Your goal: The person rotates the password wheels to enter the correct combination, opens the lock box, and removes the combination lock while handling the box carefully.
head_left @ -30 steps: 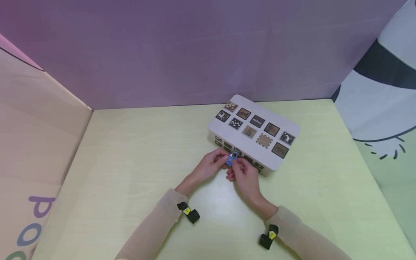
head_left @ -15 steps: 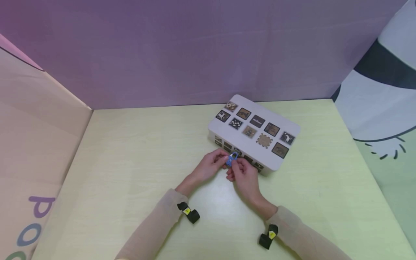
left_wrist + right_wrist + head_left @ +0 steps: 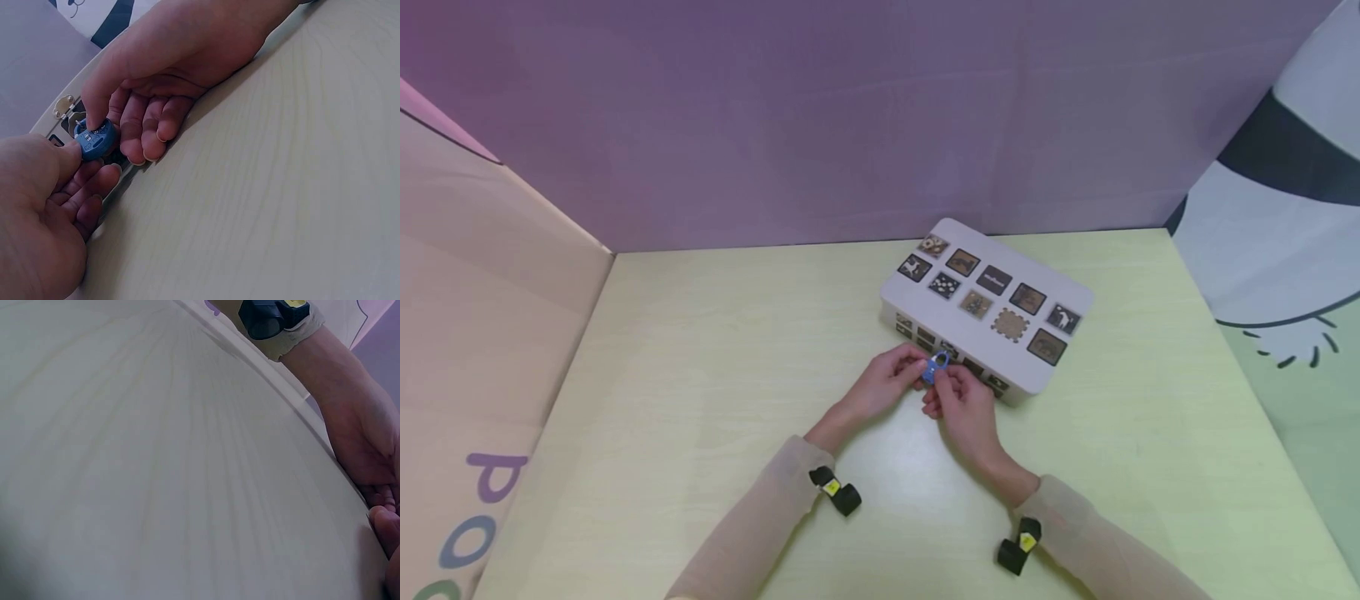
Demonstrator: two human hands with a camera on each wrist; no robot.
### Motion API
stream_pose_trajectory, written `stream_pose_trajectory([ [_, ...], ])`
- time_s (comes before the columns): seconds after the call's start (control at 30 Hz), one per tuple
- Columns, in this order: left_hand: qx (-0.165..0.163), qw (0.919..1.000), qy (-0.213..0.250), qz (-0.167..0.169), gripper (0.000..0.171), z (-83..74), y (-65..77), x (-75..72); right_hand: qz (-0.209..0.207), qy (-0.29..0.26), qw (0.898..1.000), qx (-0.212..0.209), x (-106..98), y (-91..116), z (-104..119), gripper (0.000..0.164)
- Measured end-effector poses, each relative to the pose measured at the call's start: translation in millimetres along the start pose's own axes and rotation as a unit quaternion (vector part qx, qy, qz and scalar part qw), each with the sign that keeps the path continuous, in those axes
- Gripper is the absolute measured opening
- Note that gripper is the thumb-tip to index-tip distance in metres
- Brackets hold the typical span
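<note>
A small blue combination padlock is held between both hands, close against the front side of a white tin box with square pictures on its lid. My left hand pinches the padlock from the left, thumb on its edge. From the right, my right hand grips it with thumb and fingers. In the left wrist view, number dials show on the padlock, and its shackle lies near a metal clasp on the box. The right wrist view shows the left hand, with the padlock out of sight.
The box sits askew on a pale wooden table, toward the back right. Behind the table rises a purple backdrop, with printed panels on the left and right. Black wrist cameras are strapped to both sleeves.
</note>
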State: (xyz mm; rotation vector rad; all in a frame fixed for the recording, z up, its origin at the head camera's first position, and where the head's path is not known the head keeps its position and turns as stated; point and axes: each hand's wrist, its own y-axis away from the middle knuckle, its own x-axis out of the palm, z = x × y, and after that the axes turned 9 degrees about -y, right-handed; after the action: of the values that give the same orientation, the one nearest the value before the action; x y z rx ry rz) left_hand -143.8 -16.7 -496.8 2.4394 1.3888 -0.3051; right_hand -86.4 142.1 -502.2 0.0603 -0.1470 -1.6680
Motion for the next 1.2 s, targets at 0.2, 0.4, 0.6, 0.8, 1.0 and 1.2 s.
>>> stream_pose_trajectory([
  [0.2,0.000,1.0000,0.001,0.000,0.020,0.5,-0.1,0.1,-0.002,0.000,1.000,-0.001,0.8,0.1,0.9,0.021],
  [0.4,0.002,1.0000,0.002,0.000,0.021,-0.6,0.7,0.1,-0.001,-0.002,1.000,0.001,1.1,1.1,1.9,0.022],
  [0.6,0.004,1.0000,0.001,0.000,0.021,-0.6,0.4,0.2,-0.004,-0.001,1.000,0.000,0.7,0.7,1.3,0.022],
  [0.8,0.006,1.0000,0.001,-0.002,0.020,-0.8,0.5,-0.6,-0.010,-0.012,1.000,-0.005,0.0,-0.2,-1.0,0.022],
  [1.0,0.003,1.0000,0.004,0.002,0.020,-1.0,0.6,-0.7,-0.011,-0.021,1.000,-0.005,-0.3,0.9,-1.1,0.021],
  [1.2,0.001,1.0000,0.006,0.002,0.021,-0.6,0.1,-0.5,-0.008,-0.026,1.000,0.001,-0.2,2.1,1.2,0.020],
])
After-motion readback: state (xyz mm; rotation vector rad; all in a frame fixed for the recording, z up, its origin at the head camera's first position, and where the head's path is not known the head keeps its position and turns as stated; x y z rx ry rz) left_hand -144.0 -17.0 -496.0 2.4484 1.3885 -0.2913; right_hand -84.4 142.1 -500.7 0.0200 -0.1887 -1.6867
